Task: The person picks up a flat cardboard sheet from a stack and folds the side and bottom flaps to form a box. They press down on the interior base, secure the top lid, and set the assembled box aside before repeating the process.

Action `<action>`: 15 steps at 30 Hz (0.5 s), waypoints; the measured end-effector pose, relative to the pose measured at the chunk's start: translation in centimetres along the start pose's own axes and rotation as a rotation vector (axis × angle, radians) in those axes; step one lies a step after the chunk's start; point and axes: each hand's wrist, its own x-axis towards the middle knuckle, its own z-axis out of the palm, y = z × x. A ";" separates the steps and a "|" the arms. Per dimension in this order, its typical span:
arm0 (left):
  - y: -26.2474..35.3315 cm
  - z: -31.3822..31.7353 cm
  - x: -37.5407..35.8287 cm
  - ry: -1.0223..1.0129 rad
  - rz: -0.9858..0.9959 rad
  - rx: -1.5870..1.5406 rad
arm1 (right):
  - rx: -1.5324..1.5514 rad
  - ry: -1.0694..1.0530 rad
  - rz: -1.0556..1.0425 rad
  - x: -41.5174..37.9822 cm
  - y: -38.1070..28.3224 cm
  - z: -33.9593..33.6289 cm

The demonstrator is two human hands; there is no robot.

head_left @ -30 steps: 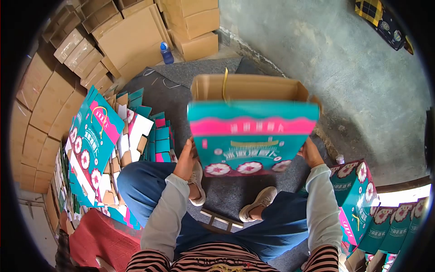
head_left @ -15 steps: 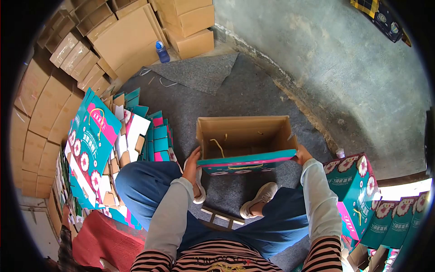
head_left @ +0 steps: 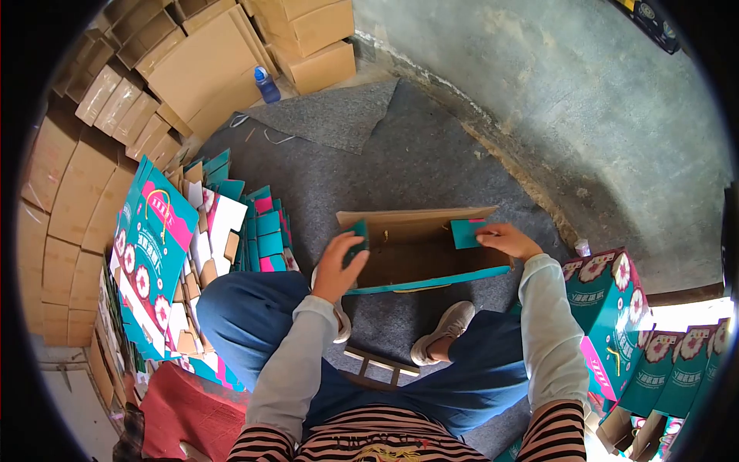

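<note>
The box (head_left: 419, 250) now sits lower at frame centre, no longer raised. My left hand (head_left: 339, 266) pinches its left flap (head_left: 359, 231), and my right hand (head_left: 504, 240) presses the right flap (head_left: 466, 232) inward.

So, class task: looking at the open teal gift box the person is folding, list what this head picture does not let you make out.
- Floor of the open teal-and-brown cardboard box: in shadow.
- Left hand fingers: curled over the teal side flap, so the grip is hidden.
- Print on the box's outer face: turned away, only a teal edge shows.
- Small white bottle by the finished teal flowered boxes: too small to read.
- Right hand palm: faces down.
</note>
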 end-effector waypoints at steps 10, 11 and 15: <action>0.5 1.4 2.5 -0.402 -0.162 0.365 | -1.142 -0.056 0.016 1.6 -3.4 4.3; 0.5 1.4 2.1 -0.356 -0.183 0.322 | -1.133 -0.042 0.039 1.4 -3.1 4.6; -0.3 0.6 0.2 -0.085 -0.175 0.193 | -0.918 0.079 -0.051 0.3 -1.9 4.1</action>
